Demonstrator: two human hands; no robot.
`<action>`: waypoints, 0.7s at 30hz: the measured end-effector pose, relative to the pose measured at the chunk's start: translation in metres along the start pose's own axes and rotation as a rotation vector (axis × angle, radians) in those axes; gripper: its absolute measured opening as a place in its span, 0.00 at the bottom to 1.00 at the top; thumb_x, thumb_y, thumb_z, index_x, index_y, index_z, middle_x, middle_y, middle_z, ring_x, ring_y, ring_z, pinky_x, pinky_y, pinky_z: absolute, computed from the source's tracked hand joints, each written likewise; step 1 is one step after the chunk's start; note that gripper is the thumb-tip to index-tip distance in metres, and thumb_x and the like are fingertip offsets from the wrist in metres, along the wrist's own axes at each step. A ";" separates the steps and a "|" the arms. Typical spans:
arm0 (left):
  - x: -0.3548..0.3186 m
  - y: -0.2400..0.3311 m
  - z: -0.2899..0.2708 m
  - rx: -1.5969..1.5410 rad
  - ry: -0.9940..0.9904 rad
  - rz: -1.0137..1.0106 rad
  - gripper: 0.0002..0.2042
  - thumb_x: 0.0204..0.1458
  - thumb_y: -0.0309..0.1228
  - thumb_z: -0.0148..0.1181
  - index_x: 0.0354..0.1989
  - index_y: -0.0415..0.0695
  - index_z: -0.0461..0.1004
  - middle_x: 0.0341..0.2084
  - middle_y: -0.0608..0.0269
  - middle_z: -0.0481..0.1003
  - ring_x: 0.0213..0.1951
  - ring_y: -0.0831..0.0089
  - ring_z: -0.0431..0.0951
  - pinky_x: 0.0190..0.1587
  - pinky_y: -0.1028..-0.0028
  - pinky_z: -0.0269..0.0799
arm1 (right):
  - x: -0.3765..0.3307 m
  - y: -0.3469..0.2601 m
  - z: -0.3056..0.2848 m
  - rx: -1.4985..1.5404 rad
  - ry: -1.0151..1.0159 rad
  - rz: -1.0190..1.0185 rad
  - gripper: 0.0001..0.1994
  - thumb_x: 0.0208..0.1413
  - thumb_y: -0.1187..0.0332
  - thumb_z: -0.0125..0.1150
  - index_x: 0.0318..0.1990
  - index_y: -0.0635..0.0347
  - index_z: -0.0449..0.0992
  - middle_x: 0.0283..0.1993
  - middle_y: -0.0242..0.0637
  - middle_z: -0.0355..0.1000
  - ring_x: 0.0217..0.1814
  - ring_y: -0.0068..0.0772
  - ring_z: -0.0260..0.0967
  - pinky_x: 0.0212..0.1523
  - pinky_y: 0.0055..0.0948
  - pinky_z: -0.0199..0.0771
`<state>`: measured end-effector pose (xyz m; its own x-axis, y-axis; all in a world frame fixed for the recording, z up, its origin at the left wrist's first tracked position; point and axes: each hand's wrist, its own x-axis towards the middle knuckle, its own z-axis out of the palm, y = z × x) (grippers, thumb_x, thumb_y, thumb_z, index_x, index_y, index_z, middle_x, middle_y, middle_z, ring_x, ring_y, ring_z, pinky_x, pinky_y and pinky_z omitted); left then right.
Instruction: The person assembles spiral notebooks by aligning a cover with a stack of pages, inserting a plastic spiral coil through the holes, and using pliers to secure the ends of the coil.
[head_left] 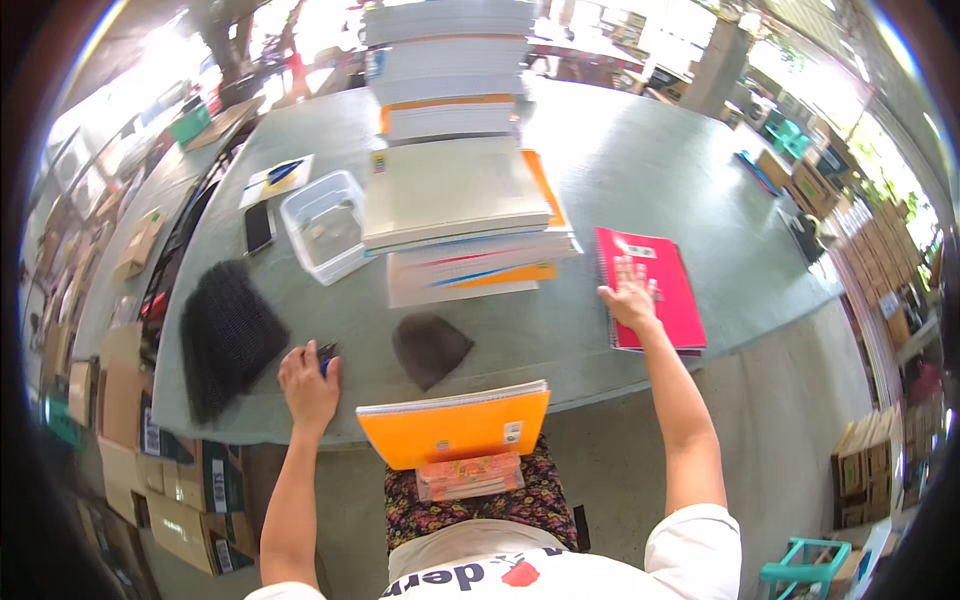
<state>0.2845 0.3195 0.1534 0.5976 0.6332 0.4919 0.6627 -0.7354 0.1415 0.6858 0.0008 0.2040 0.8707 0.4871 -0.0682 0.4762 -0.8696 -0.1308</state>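
My right hand (632, 298) lies flat with fingers stretched out on a pink spiral notebook (672, 280) at the table's right. At least one more notebook seems to lie beneath it. Near the table's front left edge, my left hand (310, 388) is curled around a small blue-and-black tool (326, 362), mostly hidden by the fingers. An orange spiral notebook (455, 425) leans upright at the table edge in front of my lap, neither hand touching it. Against its lower part rests a pink-and-orange patterned packet (470, 478).
A tall stack of books and notebooks (455, 190) stands mid-table. Left of it are a clear plastic tub (325, 225), a phone (258, 228), a black ribbed pile (230, 340) and papers (277, 178). A dark brown piece (430, 348) lies before the stack. Cardboard boxes (185, 520) sit below left.
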 end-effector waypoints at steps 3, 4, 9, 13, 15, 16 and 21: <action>0.008 0.019 -0.006 -0.056 -0.068 -0.013 0.23 0.50 0.43 0.54 0.48 0.38 0.69 0.40 0.50 0.69 0.48 0.54 0.66 0.51 0.58 0.59 | 0.010 0.026 0.008 -0.038 0.011 0.109 0.38 0.56 0.42 0.41 0.69 0.48 0.39 0.73 0.39 0.32 0.74 0.51 0.24 0.67 0.57 0.26; 0.011 0.024 -0.005 -0.060 -0.078 0.005 0.23 0.51 0.44 0.53 0.48 0.38 0.69 0.39 0.50 0.69 0.47 0.53 0.66 0.51 0.58 0.59 | 0.008 0.034 0.009 0.048 0.022 0.087 0.37 0.56 0.41 0.40 0.68 0.49 0.43 0.73 0.40 0.34 0.74 0.47 0.25 0.66 0.58 0.26; 0.008 0.012 -0.004 -0.193 0.037 0.025 0.19 0.51 0.40 0.56 0.46 0.38 0.71 0.41 0.50 0.70 0.47 0.54 0.67 0.53 0.60 0.59 | -0.083 -0.072 -0.066 1.411 -0.064 -0.615 0.37 0.61 0.42 0.28 0.61 0.70 0.57 0.64 0.52 0.54 0.69 0.44 0.47 0.68 0.40 0.39; 0.023 -0.010 -0.032 -0.163 0.102 0.090 0.16 0.50 0.38 0.57 0.41 0.38 0.73 0.38 0.52 0.72 0.45 0.55 0.68 0.51 0.61 0.61 | -0.220 -0.179 -0.124 2.251 -1.107 -1.175 0.41 0.58 0.36 0.27 0.51 0.72 0.67 0.54 0.54 0.66 0.57 0.53 0.61 0.57 0.50 0.59; 0.046 -0.020 -0.046 -0.260 0.158 -0.027 0.11 0.49 0.34 0.55 0.37 0.40 0.74 0.37 0.53 0.73 0.42 0.57 0.70 0.46 0.62 0.64 | -0.240 -0.203 -0.148 2.034 -1.720 -1.188 0.36 0.59 0.39 0.30 0.53 0.66 0.67 0.54 0.50 0.67 0.57 0.45 0.63 0.56 0.42 0.61; 0.054 -0.037 -0.049 -0.207 0.118 -0.101 0.10 0.50 0.33 0.54 0.35 0.41 0.75 0.34 0.52 0.75 0.40 0.57 0.72 0.46 0.62 0.65 | -0.244 -0.218 -0.148 1.933 -1.893 -1.232 0.34 0.60 0.41 0.32 0.51 0.66 0.67 0.52 0.50 0.67 0.55 0.44 0.63 0.55 0.42 0.61; 0.048 -0.172 -0.062 -0.032 0.073 -0.339 0.11 0.48 0.33 0.57 0.23 0.37 0.74 0.24 0.46 0.74 0.29 0.51 0.76 0.33 0.59 0.69 | -0.274 -0.247 -0.087 1.709 -2.253 -1.487 0.26 0.61 0.48 0.37 0.43 0.68 0.69 0.41 0.47 0.69 0.46 0.41 0.66 0.49 0.38 0.63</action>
<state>0.1711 0.4608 0.2063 0.3112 0.8248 0.4722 0.8027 -0.4941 0.3340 0.3405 0.0746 0.3410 -0.6528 0.3824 0.6540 -0.7575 -0.3242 -0.5666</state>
